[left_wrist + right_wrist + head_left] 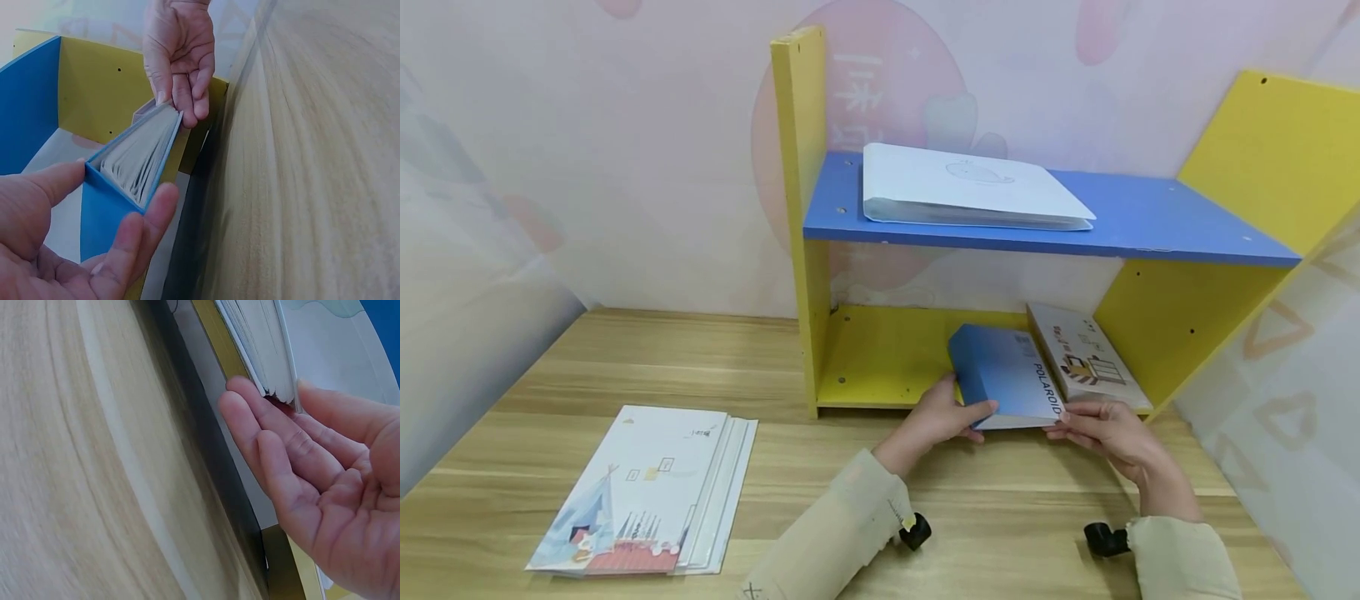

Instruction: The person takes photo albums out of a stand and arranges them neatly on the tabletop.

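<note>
A blue-and-white photo album (pixel 1009 375) marked POLAROID lies flat at the front of the yellow lower shelf (pixel 880 350), its near edge jutting past the shelf front. My left hand (pixel 942 412) grips its left near corner, thumb on the cover and fingers at the lower side. At the right near corner, my right hand (pixel 1108 433) pinches it, thumb above and fingers beneath. The left wrist view shows the page edges (pixel 140 156) between the covers, wider apart near the left hand. Beside the album on its right lies a beige illustrated album (pixel 1086 350).
Above the hands runs a blue upper shelf (pixel 1157 217) bearing a white album with a whale drawing (pixel 973 183). Yellow side panels (pixel 801 217) bound the rack. A white illustrated album (pixel 647 492) lies on the wooden table (pixel 700 358) at left.
</note>
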`<state>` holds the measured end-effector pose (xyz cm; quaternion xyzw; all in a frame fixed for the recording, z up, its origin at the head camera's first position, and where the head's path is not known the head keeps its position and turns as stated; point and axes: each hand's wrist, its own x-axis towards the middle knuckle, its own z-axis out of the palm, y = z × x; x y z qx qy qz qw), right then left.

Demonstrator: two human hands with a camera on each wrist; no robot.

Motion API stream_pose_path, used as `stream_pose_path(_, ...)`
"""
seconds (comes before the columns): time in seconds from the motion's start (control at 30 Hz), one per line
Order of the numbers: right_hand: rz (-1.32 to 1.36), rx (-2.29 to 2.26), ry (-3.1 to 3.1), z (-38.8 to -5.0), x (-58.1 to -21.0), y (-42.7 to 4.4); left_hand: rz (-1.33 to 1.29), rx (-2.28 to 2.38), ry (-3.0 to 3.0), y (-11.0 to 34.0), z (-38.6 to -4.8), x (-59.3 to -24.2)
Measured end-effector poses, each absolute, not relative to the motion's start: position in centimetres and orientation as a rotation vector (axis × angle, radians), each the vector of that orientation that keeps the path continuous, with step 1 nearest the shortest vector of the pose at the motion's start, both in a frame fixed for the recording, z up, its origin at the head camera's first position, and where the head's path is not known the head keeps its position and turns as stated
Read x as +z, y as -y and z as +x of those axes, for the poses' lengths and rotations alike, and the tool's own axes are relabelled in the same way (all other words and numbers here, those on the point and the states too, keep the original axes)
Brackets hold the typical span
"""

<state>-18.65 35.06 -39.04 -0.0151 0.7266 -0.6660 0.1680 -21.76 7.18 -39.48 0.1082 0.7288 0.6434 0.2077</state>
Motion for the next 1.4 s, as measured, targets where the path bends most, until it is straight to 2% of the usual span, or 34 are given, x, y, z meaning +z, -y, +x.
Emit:
stream_pose_path(0.9, -0.234, -1.936, -2.112, -18.1, -37.9, -34.8, 0.258, 1.753, -2.078, -6.3, -22.1, -38.5)
stream_pose_path(1.4, -0.169, -1.891, -2.266, -17.2, -35.3, -34.1, 0.33, 1.769, -2.08, -5.6, -21.8, -36.7)
